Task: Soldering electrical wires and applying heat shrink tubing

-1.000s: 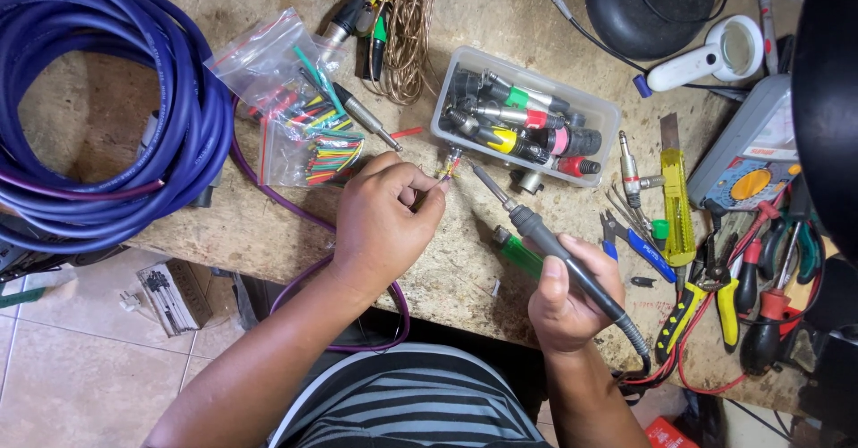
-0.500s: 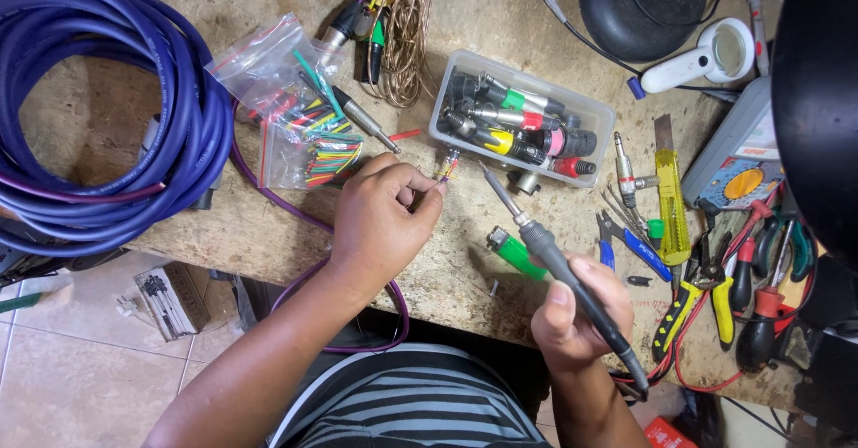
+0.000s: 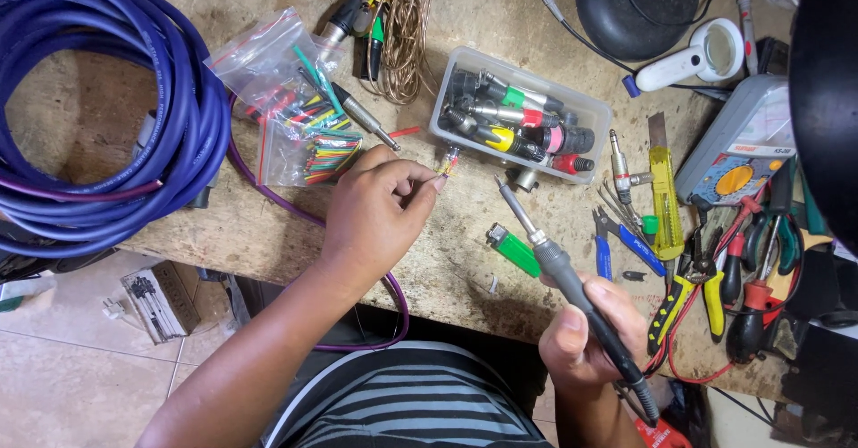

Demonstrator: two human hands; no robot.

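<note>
Grey-handled soldering iron [image 3: 563,274] is resting in the right hand [image 3: 585,336], whose fingers are wrapping closed around the grip, its metal tip pointing up toward the clear plastic box [image 3: 523,117] of coloured plugs. Just left of the tip, the left hand [image 3: 375,211] is pinching a small connector end [image 3: 450,160] between thumb and fingertips, the purple cable [image 3: 357,251] running beneath the wrist. A green lighter [image 3: 514,250] is lying beside the iron; pliers [image 3: 679,301] are lying to the right.
</note>
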